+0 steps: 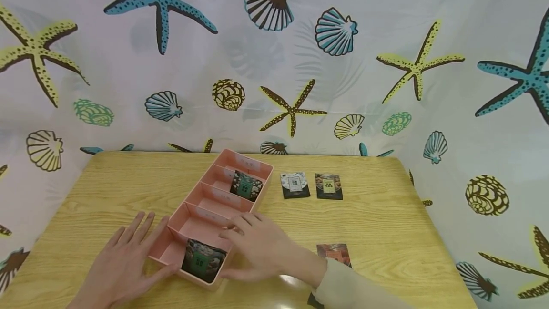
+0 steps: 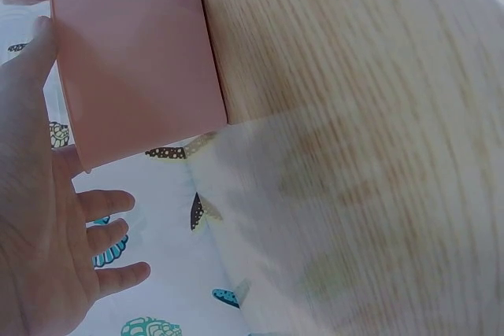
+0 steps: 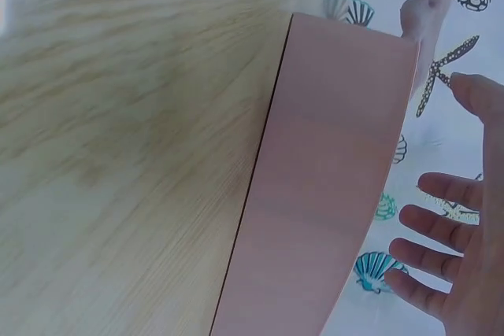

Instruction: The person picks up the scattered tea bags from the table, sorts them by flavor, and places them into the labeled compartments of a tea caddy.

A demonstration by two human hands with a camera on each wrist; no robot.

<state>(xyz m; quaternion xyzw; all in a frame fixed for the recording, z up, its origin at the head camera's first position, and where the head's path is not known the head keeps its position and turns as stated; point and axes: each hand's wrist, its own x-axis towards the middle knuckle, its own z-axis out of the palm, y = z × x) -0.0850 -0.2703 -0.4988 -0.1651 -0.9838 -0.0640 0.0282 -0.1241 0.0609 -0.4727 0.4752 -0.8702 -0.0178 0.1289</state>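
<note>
A long pink divided box (image 1: 199, 230) lies slanted on the table, its near end between my hands. In its nearest compartment sits a dark packet with a green label (image 1: 202, 260). A similar green-labelled packet (image 1: 246, 186) stands farther back, at the right end of a compartment. My left hand (image 1: 124, 261) has its fingers spread, with the thumb at the box's near left corner. Over the right edge of the box is my right hand (image 1: 266, 247), its fingers loosely bent and holding nothing. In the right wrist view its fingers appear beside the pink side wall (image 3: 331, 163).
Right of the box lie a white-and-black packet (image 1: 294, 185) and a yellow-labelled packet (image 1: 329, 186). A red packet (image 1: 334, 253) lies nearer, partly behind the right forearm. Another dark packet (image 1: 315, 301) shows at the bottom edge. A patterned curtain (image 1: 240, 56) borders the wooden table (image 1: 377, 223).
</note>
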